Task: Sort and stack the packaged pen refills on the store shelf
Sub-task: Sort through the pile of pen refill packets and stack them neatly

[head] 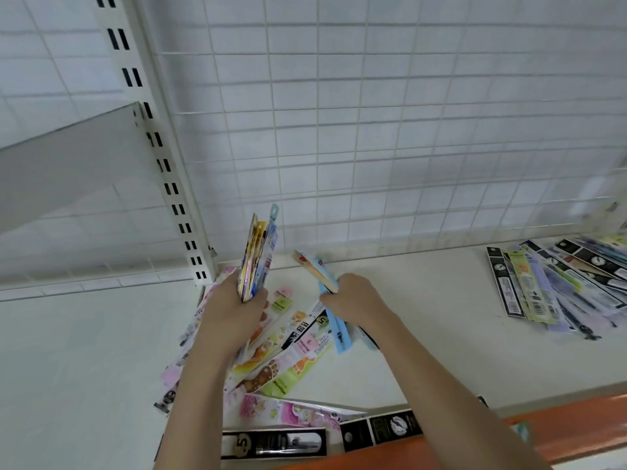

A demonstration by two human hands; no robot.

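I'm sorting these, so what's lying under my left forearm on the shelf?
A loose pile of colourful cartoon-printed refill packets lies fanned on the white shelf beneath the left forearm; packets directly under the arm are covered.

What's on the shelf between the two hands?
In the head view, loose refill packs lie on the shelf between the left hand and right hand.

shelf (424, 300): off-white, front edge (559, 432) orange. back grid (373, 130): white wire squares. held bundle (256, 259): yellow, pink, light blue. right-hand packs (334, 320): light blue, one tan/red. loose pile (291, 361): pink, lime, paw prints, cartoon animals. front packs (274, 442): black, gold "5". far pile (559, 286): black, lavender, green, blurry so probably.
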